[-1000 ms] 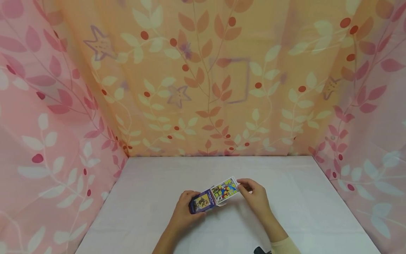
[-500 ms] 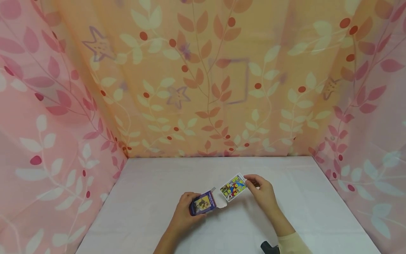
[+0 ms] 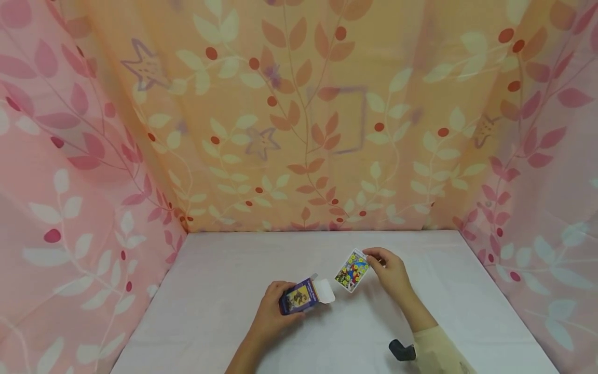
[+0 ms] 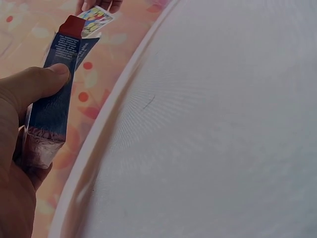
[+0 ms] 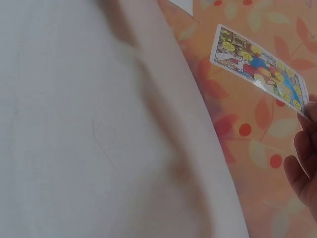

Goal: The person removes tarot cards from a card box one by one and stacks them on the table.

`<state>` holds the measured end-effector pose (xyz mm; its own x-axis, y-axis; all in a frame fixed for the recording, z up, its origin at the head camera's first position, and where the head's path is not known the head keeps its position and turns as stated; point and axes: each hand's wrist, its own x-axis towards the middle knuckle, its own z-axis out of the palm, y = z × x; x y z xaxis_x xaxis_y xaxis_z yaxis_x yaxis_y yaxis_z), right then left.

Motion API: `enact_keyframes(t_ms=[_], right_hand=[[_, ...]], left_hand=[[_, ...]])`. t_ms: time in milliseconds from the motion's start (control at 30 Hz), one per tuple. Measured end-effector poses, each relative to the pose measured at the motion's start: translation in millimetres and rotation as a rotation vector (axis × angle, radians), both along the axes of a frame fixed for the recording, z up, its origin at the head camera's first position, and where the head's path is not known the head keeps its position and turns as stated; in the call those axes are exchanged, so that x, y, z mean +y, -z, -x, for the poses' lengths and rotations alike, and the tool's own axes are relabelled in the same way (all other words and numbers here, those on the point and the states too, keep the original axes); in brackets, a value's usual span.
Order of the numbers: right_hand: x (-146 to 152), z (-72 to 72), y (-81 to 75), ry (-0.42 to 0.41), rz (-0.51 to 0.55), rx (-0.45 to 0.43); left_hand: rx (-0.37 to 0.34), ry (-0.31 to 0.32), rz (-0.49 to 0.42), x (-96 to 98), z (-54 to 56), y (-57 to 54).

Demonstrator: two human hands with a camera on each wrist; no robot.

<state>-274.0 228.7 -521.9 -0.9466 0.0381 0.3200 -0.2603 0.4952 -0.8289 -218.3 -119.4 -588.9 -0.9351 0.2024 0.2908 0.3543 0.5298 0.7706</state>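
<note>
My left hand [image 3: 274, 306] grips a dark blue card box [image 3: 299, 297], its thumb lying along one narrow side in the left wrist view. The box's white flap [image 3: 325, 291] stands open toward the right. A colourful picture card [image 3: 352, 270] with yellow discs and a white border hangs tilted beyond the flap, apart from the box. At the card's upper right corner, my right hand [image 3: 389, 270] pinches it between thumb and fingers. In the right wrist view the card [image 5: 260, 69] shows its printed face, with the remaining fingers [image 5: 297, 176] loosely curled below.
Both hands are above a white-covered table [image 3: 224, 265]. Patterned curtains with leaves stand behind [image 3: 299, 171] and at both sides. A black device [image 3: 402, 350] sits at the right wrist, by a beige sleeve [image 3: 441, 348].
My right hand has drawn the card out of the box, moving up and to the right, and the card has tilted steeper. The left hand and box have stayed nearly still.
</note>
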Motion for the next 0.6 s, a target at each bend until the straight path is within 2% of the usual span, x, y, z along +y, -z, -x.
enact_keyframes(t_ms=[433, 600], right_hand=[[16, 21.6, 5.7, -0.018, -0.061, -0.003], [20, 27.0, 9.7, -0.009, -0.085, -0.026]], left_hand=[[0.026, 0.005, -0.005, 4.0, 11.3, -2.2], [0.011, -0.007, -0.007, 6.2, 13.5, -2.0]])
